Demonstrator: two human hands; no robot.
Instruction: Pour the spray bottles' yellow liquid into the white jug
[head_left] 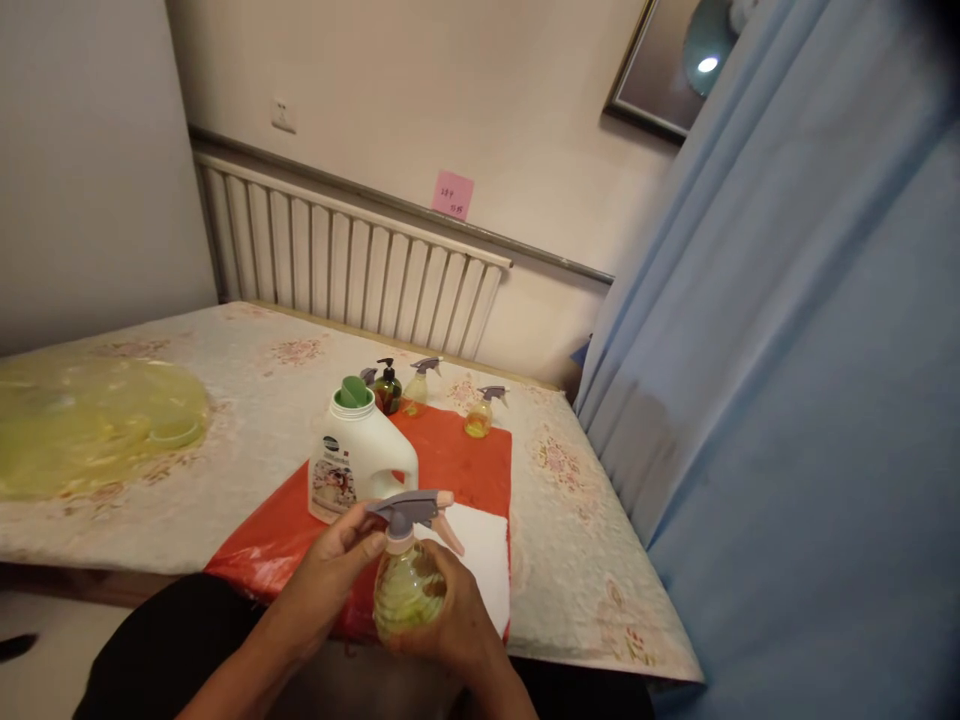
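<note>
Yellow-green liquid fills the spray bottle (409,590) that I see held upright over the near edge of the table (247,400), just in front of the body. The right hand (454,625) wraps around the round belly of the bottle from the far side, fingers curled tight on it. The left hand (337,565) comes in from the left and grips the neck, thumb and fingers pressed in just under the grey trigger head (405,508), whose pink lever points right.

Behind the bottle a white pad (484,550) lies on a red sheet (457,460). A white jug (360,460) with a green cap (352,392) stands on that sheet, just beyond my left hand. Farther back I count a dark pump bottle (388,390) and two small sprayers (418,390) (480,415), all upright near the sheet's far edge. A yellow plastic bag (90,420) lies well apart on the left of the table. A radiator (337,260) lines the wall, and a blue curtain (787,350) hangs on the right.
</note>
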